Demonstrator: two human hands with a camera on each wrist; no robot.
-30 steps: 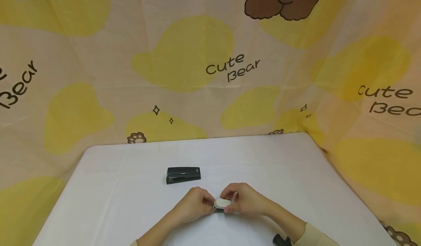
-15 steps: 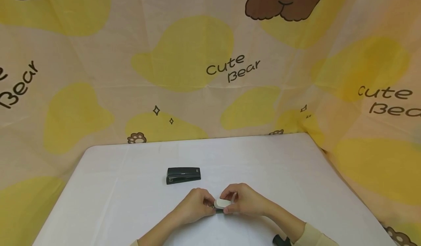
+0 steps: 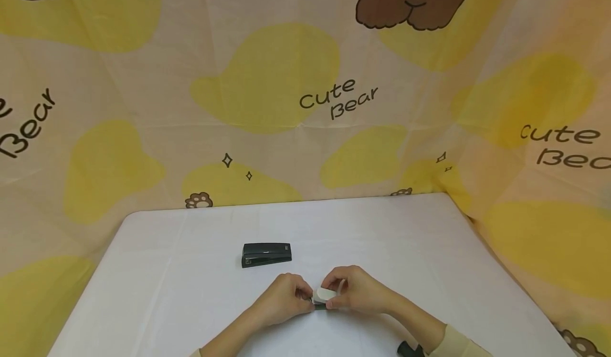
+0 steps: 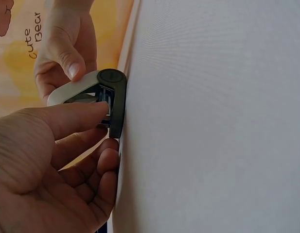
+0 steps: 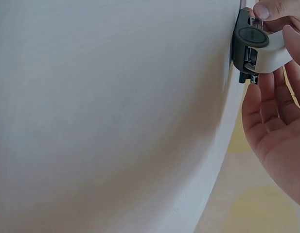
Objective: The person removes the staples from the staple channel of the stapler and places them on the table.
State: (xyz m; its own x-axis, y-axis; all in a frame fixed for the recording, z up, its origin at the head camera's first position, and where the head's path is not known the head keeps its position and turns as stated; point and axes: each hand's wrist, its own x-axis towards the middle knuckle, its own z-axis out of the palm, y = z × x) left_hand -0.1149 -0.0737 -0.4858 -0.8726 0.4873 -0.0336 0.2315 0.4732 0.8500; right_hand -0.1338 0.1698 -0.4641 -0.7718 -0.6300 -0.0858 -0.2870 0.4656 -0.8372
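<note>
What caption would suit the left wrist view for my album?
Left hand and right hand hold a small white-and-grey stapler against the white table.

White table (image 3: 191,293), black stapler (image 3: 265,254), perhaps a small stapler (image 3: 324,296)

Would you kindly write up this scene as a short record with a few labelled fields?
held item: small white and dark grey stapler, its base on the table
left hand: fingertip at the stapler's open end
right hand: grips the white top
other item: black stapler, lying apart, farther from the person
surface: white table
backdrop: cloth printed "Cute Bear"
</note>
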